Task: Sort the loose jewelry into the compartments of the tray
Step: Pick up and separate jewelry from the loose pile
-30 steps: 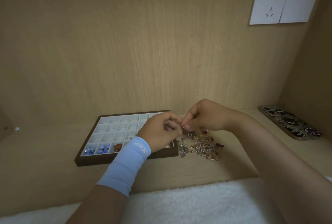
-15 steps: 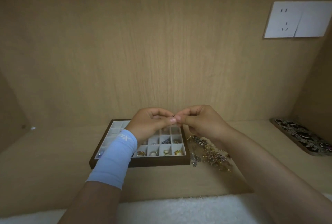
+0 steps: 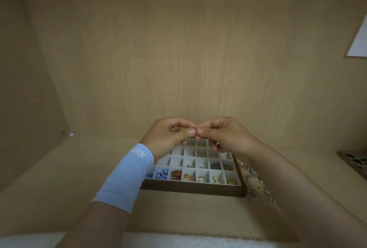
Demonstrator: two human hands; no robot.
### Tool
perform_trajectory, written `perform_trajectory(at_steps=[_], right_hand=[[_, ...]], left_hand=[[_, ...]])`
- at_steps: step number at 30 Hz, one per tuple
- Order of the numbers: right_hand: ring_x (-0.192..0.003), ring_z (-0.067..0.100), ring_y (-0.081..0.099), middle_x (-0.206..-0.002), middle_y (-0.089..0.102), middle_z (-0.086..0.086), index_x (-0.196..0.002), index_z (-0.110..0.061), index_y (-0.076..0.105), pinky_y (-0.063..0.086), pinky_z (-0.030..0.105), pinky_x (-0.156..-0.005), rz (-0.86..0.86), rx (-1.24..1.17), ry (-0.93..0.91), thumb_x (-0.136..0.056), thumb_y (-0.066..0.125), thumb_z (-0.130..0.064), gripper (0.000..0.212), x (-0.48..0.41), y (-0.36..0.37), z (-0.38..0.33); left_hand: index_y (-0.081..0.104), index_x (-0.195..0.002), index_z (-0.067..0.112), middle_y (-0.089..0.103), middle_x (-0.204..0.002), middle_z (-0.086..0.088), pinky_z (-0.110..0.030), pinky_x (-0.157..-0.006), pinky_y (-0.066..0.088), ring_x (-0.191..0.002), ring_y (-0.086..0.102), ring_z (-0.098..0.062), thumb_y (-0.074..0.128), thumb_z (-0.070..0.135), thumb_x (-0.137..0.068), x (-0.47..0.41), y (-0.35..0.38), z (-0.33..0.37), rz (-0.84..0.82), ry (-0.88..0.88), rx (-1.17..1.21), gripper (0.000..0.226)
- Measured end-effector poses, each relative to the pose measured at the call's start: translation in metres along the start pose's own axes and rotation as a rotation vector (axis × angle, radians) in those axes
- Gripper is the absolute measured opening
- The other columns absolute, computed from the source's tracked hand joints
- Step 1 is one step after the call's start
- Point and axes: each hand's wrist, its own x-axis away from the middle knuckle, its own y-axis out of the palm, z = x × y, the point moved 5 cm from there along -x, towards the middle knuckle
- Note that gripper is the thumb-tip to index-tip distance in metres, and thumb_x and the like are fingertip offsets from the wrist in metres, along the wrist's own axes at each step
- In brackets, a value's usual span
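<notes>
- Two hands meet above the far part of the tray [image 3: 193, 188], raised clear of it, thumbs and forefingers tip to tip.
- The left hand [image 3: 168, 136] pinches a small metal piece [image 3: 194, 128] between thumb and forefinger; its other fingers are curled under.
- The right hand [image 3: 222, 134] pinches the same piece from the other side, its remaining fingers also curled in.
- The piece is tiny and mostly hidden by the fingertips; what kind of jewelry it is cannot be told.
- A light blue wristband [image 3: 127, 176] covers the left wrist and hides the near-left corner of the tray.
- The tray is dark brown outside, with a pale grid of square compartments, and it sits on a wooden shelf [image 3: 59, 178].
- In the nearest row, blue beads [image 3: 161, 173] fill the left compartments, an orange-brown piece [image 3: 176, 174] lies next to them, and gold and pale pieces [image 3: 202, 178] occupy the compartments to the right.
- The second row has small dark and silvery items in several compartments; the rows behind look bare where the hands do not cover them.
- A heap of loose jewelry [image 3: 256, 184] lies on the shelf just beside the tray's right edge, partly behind the right forearm.
- At the far right edge there is a patterned flat object [image 3: 355, 162], and higher up, a white wall plate [image 3: 359, 43].
- A white fluffy cloth [image 3: 178, 241] runs along the bottom.
</notes>
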Motion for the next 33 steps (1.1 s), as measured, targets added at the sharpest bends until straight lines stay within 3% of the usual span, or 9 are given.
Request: perform_trajectory(at_steps=[3,6,9,12,15,19,26,29,33], right_hand=[[-0.043,0.009,0.048,-0.079,0.074,0.007,-0.094,-0.005,0.078,0.037,0.016,-0.040,-0.029,0.064,-0.010,-0.091,0.071,-0.013,0.011,-0.011,0.010,0.004],[-0.047,0.003,0.055,-0.072,0.075,-0.001,-0.086,-0.012,0.080,0.044,0.015,-0.049,-0.014,0.238,-0.050,-0.086,0.077,-0.014,0.004,-0.019,0.013,0.009],[-0.065,-0.006,0.065,-0.072,0.075,-0.012,-0.079,-0.022,0.080,0.046,0.008,-0.062,-0.024,0.467,-0.079,-0.084,0.078,-0.015,0.009,-0.025,0.013,0.015],[-0.067,-0.008,0.063,-0.071,0.073,-0.015,-0.073,-0.027,0.077,0.044,0.006,-0.061,-0.061,0.623,-0.067,-0.084,0.078,-0.019,0.013,-0.027,0.013,0.023],[-0.070,-0.008,0.063,-0.073,0.072,-0.016,-0.074,-0.028,0.077,0.043,0.006,-0.062,-0.094,0.691,-0.063,-0.085,0.077,-0.021,0.013,-0.027,0.014,0.029],[-0.074,-0.002,0.066,-0.078,0.073,-0.012,-0.076,-0.026,0.077,0.049,0.017,-0.070,-0.116,0.704,-0.043,-0.085,0.078,-0.023,0.009,-0.029,0.014,0.033],[-0.077,-0.005,0.064,-0.080,0.072,-0.014,-0.080,-0.028,0.077,0.047,0.014,-0.072,-0.148,0.716,-0.074,-0.087,0.076,-0.024,0.008,-0.026,0.021,0.028],[-0.078,-0.003,0.064,-0.081,0.070,-0.015,-0.084,-0.028,0.077,0.050,0.018,-0.073,-0.177,0.771,-0.101,-0.089,0.074,-0.024,0.007,-0.022,0.030,0.026],[-0.079,-0.001,0.063,-0.083,0.070,-0.017,-0.086,-0.032,0.076,0.054,0.025,-0.076,-0.171,0.931,-0.124,-0.088,0.073,-0.028,0.006,-0.019,0.039,0.027]], left_hand=[[0.075,-0.096,0.014,0.073,-0.079,0.004,-0.013,-0.065,0.047,-0.066,0.060,0.001,0.072,0.011,-0.086,0.004,-0.011,-0.015,0.041,0.024,-0.038,0.011],[0.071,-0.091,0.029,0.069,-0.084,0.011,-0.020,-0.076,0.049,-0.072,0.057,0.002,0.070,0.018,-0.086,0.004,-0.015,-0.035,0.046,0.041,-0.280,0.012],[0.071,-0.087,0.034,0.061,-0.091,0.017,-0.024,-0.084,0.045,-0.086,0.052,0.002,0.065,0.022,-0.089,0.004,-0.006,-0.044,-0.064,0.087,-0.552,0.014],[0.073,-0.092,0.040,0.052,-0.098,0.018,-0.028,-0.092,0.040,-0.104,0.044,-0.005,0.059,0.032,-0.093,0.005,0.005,-0.048,-0.156,0.101,-0.716,0.015],[0.073,-0.098,0.042,0.049,-0.102,0.017,-0.027,-0.092,0.039,-0.109,0.040,-0.006,0.055,0.035,-0.094,0.004,0.008,-0.053,-0.195,0.103,-0.817,0.019],[0.074,-0.092,0.040,0.048,-0.101,0.016,-0.025,-0.091,0.038,-0.108,0.039,-0.006,0.053,0.031,-0.093,0.004,0.010,-0.053,-0.220,0.118,-0.866,0.023],[0.072,-0.087,0.038,0.054,-0.099,0.019,-0.029,-0.093,0.042,-0.102,0.047,-0.006,0.056,0.026,-0.091,0.001,-0.001,-0.053,-0.181,0.064,-0.755,0.020],[0.071,-0.087,0.036,0.054,-0.092,0.018,-0.028,-0.085,0.048,-0.090,0.054,-0.006,0.058,0.021,-0.090,0.000,-0.008,-0.052,-0.141,0.062,-0.713,0.020],[0.069,-0.085,0.036,0.054,-0.091,0.021,-0.024,-0.084,0.047,-0.092,0.055,-0.006,0.059,0.021,-0.088,0.001,-0.007,-0.056,-0.133,0.085,-0.743,0.018]])
